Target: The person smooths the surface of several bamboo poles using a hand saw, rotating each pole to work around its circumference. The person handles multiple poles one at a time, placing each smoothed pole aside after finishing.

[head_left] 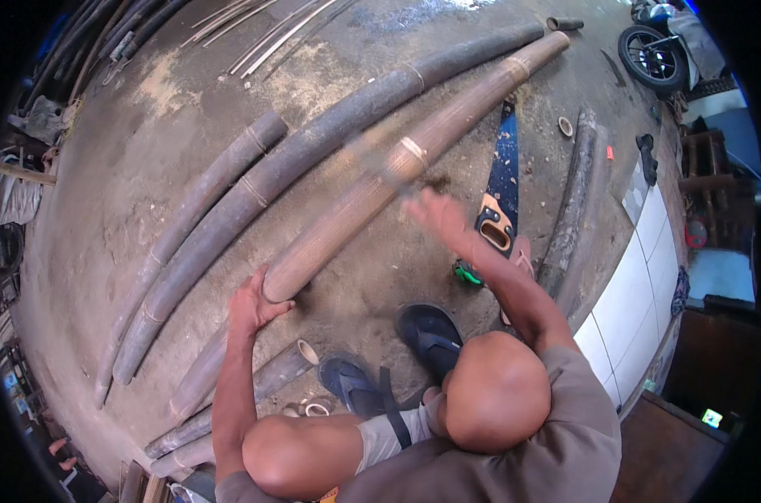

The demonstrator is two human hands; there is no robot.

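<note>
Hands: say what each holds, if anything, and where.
Left hand: the brown bamboo pole, by its near end. Right hand: too blurred to tell.

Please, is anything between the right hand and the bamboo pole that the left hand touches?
No clear obstacle shows between the right hand and the bamboo pole. A grey blur lies over the pole near that hand; I cannot tell whether it is a tool. The saw lies on the hand's other side.

Matt, finely streaked held bamboo pole (337, 221)
</note>
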